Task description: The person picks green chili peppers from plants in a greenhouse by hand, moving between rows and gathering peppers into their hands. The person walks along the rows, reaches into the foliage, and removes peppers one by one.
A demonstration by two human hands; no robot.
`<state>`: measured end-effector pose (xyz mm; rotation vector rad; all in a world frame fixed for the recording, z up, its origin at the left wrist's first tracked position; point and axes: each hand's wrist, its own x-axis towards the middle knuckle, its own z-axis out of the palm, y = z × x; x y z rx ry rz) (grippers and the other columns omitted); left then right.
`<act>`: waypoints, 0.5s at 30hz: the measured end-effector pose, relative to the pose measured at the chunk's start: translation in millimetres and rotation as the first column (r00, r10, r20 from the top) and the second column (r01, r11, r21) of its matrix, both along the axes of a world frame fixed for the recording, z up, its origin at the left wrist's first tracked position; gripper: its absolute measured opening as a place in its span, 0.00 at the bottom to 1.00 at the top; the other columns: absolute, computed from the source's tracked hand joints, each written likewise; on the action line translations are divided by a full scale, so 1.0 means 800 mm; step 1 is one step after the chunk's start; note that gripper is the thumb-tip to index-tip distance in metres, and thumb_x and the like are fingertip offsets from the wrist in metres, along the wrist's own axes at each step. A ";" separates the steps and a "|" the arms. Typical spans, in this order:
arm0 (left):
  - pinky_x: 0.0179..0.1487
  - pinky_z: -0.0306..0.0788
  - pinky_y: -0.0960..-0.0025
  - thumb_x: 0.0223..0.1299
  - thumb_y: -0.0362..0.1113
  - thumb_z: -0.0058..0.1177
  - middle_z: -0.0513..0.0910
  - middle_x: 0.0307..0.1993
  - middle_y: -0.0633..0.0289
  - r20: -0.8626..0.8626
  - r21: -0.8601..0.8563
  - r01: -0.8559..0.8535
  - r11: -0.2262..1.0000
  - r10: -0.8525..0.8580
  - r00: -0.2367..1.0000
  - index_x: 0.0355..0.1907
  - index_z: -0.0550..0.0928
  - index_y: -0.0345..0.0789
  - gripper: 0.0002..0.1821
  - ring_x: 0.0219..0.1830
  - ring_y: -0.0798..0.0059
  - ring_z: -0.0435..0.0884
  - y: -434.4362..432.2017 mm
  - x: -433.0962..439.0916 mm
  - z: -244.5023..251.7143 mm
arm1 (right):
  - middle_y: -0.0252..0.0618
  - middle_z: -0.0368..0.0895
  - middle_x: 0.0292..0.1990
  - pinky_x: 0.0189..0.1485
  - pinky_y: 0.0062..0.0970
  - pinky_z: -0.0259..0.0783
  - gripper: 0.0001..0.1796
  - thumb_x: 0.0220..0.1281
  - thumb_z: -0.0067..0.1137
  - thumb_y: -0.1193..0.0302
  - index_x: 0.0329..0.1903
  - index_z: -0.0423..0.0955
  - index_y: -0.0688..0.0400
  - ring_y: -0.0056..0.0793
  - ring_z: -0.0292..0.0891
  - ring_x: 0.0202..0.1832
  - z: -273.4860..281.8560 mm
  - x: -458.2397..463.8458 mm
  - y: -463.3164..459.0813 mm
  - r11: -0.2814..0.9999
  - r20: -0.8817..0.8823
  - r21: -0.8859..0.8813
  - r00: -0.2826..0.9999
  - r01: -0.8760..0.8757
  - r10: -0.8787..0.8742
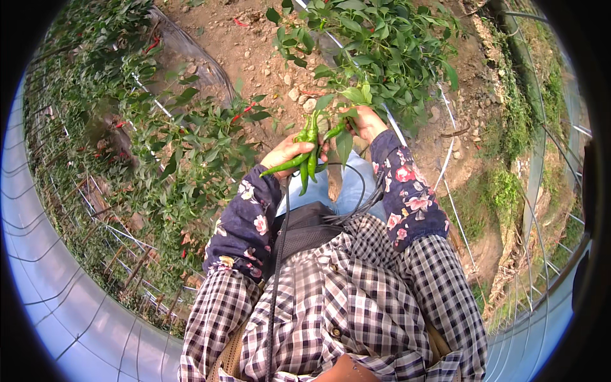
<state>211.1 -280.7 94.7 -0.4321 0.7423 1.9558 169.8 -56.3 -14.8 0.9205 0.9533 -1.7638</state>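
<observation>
Several long green chili peppers [311,162] are bunched in my left hand [285,152], their tips hanging below the fingers and one pointing left toward the wrist. Just to the right, my right hand [366,123] has its fingers closed around a leafy pepper stem, by a green pepper [335,130] that lies between the two hands. A large green leaf [344,145] hangs under my right fingers. Behind that hand stands a bushy pepper plant [382,62]. Which part of the stem the right fingertips grip is hidden by leaves.
Rows of pepper plants with red peppers [243,112] fill the left side. Stony soil [267,62] and dark plastic mulch [191,52] lie ahead. White strings [448,153] run along the right. A black cable [281,238] hangs down my front. Wire and film walls curve around the edges.
</observation>
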 end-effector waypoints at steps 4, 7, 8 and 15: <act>0.54 0.68 0.64 0.55 0.41 0.56 0.74 0.49 0.51 0.073 0.039 -0.117 0.992 0.114 0.991 0.49 0.72 0.33 0.21 0.48 0.61 0.76 -0.008 0.004 -0.003 | 0.36 0.77 0.24 0.24 0.31 0.71 0.11 0.58 0.60 0.69 0.33 0.75 0.66 0.28 0.75 0.23 -0.007 -0.002 -0.011 0.989 -0.105 0.149 0.994 -0.021 0.037; 0.56 0.67 0.65 0.55 0.39 0.56 0.76 0.51 0.53 0.021 -0.082 0.024 0.996 -0.022 1.000 0.53 0.72 0.32 0.24 0.51 0.64 0.75 -0.005 -0.011 0.007 | 0.37 0.77 0.24 0.28 0.31 0.72 0.12 0.56 0.61 0.69 0.33 0.74 0.67 0.29 0.74 0.25 0.003 -0.012 -0.006 0.968 -0.150 0.244 0.983 -0.065 0.104; 0.57 0.67 0.66 0.55 0.38 0.57 0.76 0.51 0.54 -0.043 -0.162 0.123 0.979 -0.132 0.990 0.55 0.72 0.32 0.25 0.51 0.65 0.75 -0.005 -0.018 0.001 | 0.36 0.77 0.24 0.30 0.31 0.72 0.12 0.56 0.62 0.69 0.33 0.74 0.67 0.29 0.75 0.26 0.001 -0.012 -0.005 0.945 -0.213 0.319 0.966 -0.071 0.145; 0.41 0.70 0.76 0.47 0.35 0.66 0.80 0.36 0.66 -0.323 -0.642 0.308 0.702 -0.612 0.722 0.48 0.78 0.31 0.23 0.36 0.82 0.75 0.059 -0.060 0.009 | 0.42 0.76 0.31 0.29 0.39 0.75 0.10 0.56 0.60 0.73 0.38 0.71 0.65 0.34 0.76 0.30 0.024 -0.024 -0.010 0.961 -0.052 0.263 0.996 0.087 -0.076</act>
